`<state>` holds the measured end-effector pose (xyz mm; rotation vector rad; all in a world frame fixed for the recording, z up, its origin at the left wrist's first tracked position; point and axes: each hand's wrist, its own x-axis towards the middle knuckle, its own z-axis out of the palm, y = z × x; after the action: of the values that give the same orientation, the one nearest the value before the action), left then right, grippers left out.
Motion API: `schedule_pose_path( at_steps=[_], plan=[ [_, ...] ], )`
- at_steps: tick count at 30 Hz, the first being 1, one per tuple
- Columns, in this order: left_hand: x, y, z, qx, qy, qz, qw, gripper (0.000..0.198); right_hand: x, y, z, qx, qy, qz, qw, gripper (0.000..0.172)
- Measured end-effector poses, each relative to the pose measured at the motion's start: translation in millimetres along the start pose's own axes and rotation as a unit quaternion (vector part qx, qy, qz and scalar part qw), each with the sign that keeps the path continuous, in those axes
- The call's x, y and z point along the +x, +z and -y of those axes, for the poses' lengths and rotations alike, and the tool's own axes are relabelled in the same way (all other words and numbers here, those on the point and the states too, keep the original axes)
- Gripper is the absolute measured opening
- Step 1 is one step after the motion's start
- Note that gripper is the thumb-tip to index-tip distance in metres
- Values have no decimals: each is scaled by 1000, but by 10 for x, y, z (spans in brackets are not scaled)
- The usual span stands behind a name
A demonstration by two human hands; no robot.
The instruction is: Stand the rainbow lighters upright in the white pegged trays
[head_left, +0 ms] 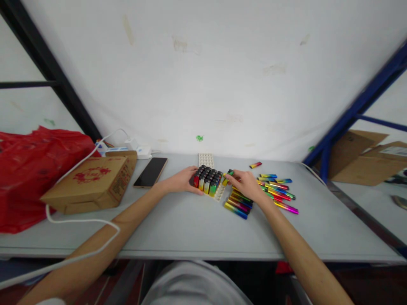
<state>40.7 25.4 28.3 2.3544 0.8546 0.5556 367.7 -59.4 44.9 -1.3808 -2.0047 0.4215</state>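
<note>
A block of lighters (206, 179) with black tops stands upright in rows in a pale tray (219, 193) with round studs or pockets. My left hand (185, 179) is curved round the left side of the block, thumb in front and fingers behind. Between the fingertips of my right hand (244, 183) is a yellow-green lighter (226, 178), tilted over the tray's right side. Below that hand a row of shiny coloured lighters (237, 207) lies flat, partly hidden by it. More lighters (280, 192) lie in a loose pile to its right.
A single lighter (255, 164) lies near the wall. Behind the block is another pale studded tray (206, 159). To the left are a phone (150, 172), a cardboard box (92, 182), a red bag (38, 169), a power strip (143, 151) and a white cable (82, 221) crossing my left arm.
</note>
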Motion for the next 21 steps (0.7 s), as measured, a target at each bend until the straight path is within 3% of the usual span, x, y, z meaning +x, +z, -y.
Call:
schedule_pose_path(
  at_steps=[7,10,15,19,21],
  plan=[
    [1,-14,-24,4,3,1,1000,96,8,36,18,-25,-24,15,999,61],
    [3,-14,-21,10,8,2,1000,93,23,66,52,-41,-42,8,998,56],
    [-1,-9,-18,17,4,1,1000,91,34,84,102,-33,-29,49,998,48],
    [-1,-9,-17,11,3,4,1000,94,6,-29,104,11,-35,74,997,41],
    [2,-12,-19,8,2,3,1000,95,-23,-148,74,46,-37,57,997,34]
  ],
)
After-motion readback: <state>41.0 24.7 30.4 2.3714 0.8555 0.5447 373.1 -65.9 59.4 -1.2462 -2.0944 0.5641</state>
